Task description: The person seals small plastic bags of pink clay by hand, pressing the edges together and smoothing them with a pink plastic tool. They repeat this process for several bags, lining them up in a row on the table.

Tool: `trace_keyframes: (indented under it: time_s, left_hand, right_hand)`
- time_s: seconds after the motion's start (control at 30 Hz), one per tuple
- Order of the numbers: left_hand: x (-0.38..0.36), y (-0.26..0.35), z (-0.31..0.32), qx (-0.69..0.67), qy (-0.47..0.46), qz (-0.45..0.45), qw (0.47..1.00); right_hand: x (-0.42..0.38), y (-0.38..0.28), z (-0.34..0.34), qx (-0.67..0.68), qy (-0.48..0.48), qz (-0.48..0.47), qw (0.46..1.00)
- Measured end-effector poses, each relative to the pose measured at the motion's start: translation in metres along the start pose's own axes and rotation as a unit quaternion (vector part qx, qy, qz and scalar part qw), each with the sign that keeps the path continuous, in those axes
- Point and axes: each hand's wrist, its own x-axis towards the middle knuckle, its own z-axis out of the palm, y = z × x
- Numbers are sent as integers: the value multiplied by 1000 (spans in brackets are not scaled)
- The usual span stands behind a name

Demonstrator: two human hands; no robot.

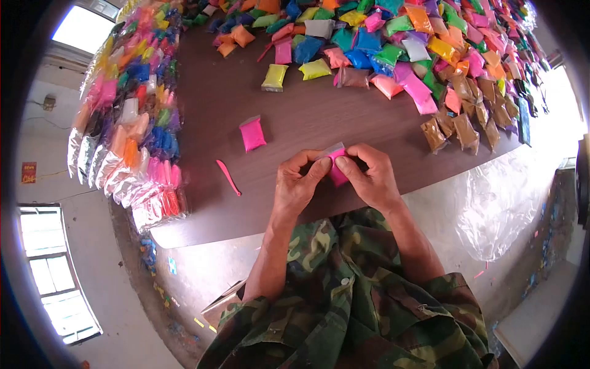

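Between my two hands, just above the table's near edge, is a small clear packet [337, 175] filled with something bright pink. My left hand [298, 179] pinches its upper left side between thumb and fingers. On the other side, my right hand [372, 175] grips the upper right part the same way, both thumbs close together near the top edge. Much of the packet is hidden behind the fingers. A second pink packet [252, 134] lies flat on the table, beyond my left hand. Left of that hand rests a thin pinkish-red plastic tool [228, 178].
The brown table [209, 111] carries a large heap of coloured packets [369, 43] at the back and right. Brown packets [465, 132] lie at the right edge. Bundled bags of packets [132, 141] line the left side. A clear plastic bag [498, 206] hangs at the right.
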Motion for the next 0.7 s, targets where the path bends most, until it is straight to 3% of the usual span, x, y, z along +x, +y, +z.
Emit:
trace_keyframes:
  time_s: [0.17, 0.27, 0.37, 0.7]
  left_hand:
    - [0, -22, 2, 0, 40, 55, 998]
    - [-3, -8, 5, 62, 41, 49, 996]
    - [-5, 9, 7, 73, 1, -13, 997]
    - [1, -15, 1, 69, 10, 67, 995]
  right_hand:
    - [1, -15, 0, 1, -23, 21, 1000]
    - [-1, -8, 0, 24, -15, 28, 999]
    - [-1, -1, -2, 4, -10, -11, 1000]
    - [-1, 3, 3, -30, -5, -18, 999]
